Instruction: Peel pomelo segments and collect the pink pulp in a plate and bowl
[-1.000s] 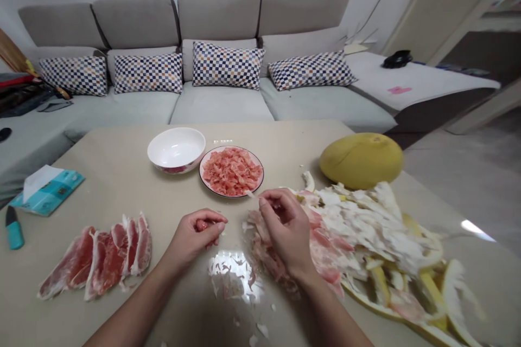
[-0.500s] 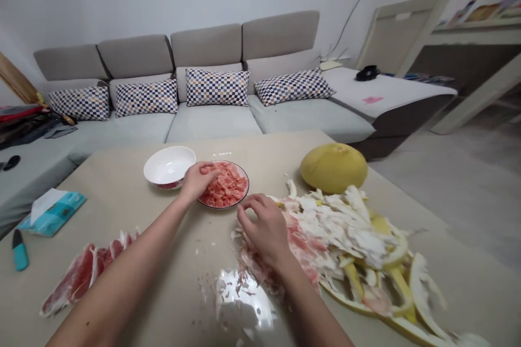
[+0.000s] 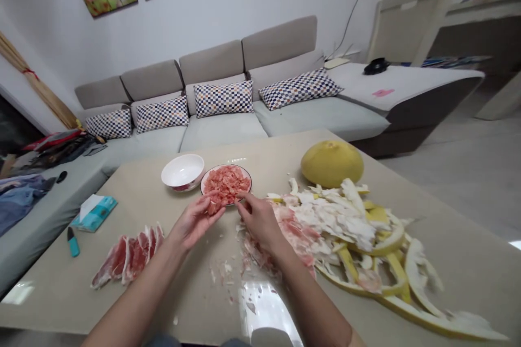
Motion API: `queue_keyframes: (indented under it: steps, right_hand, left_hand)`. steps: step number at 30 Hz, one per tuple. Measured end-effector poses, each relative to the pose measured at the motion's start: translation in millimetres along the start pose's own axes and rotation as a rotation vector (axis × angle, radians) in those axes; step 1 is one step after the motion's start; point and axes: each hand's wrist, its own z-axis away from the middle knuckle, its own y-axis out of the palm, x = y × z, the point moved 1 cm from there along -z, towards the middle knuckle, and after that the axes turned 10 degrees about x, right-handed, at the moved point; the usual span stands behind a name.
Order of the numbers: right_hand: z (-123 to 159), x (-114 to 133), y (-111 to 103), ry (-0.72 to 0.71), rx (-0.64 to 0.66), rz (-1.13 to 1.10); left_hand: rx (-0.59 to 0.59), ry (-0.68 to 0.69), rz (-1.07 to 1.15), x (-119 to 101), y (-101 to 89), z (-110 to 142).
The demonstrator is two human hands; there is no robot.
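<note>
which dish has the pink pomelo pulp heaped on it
The shallow dark-rimmed plate, right of the deep white bowl: it alone shows a heap of pink pulp.

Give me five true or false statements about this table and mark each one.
1. The left hand holds pink pomelo pulp. True.
2. The white bowl stands to the right of the plate of pulp. False: it stands to the left of the plate.
3. A whole pomelo lies beyond the heap of peel. True.
4. The right hand grips a teal-handled knife. False: the knife lies on the table near a tissue pack, away from the hands.
5. Peeled pomelo segments lie on the table to the left of the hands. True.
</note>
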Motion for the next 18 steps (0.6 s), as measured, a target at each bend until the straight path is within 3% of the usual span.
queue_keyframes:
  steps: [5,8,11,15,18]
  right_hand:
    - [1.6,6.6,3.2,0.014,0.101,-0.154]
    - [10.1,18.3,3.7,0.004,0.201,-0.271]
    - [24.8,34.7,-4.0,-0.005,0.219,-0.322]
    - [41.6,60.5,-26.6,-0.067,0.215,-0.284]
    - [48.5,84.4,-38.9,-0.172,0.318,-0.192]
  left_hand:
    - [-0.033,0.026,-0.027,8.0,14.0,24.8]
    - [-0.089,0.041,-0.105,13.2,22.2,36.6]
    - [-0.095,0.045,-0.204,17.6,31.5,50.6]
    - [-0.019,0.013,-0.408,21.4,45.0,69.7]
    - [0.088,-0.013,-0.529,20.8,50.6,80.4]
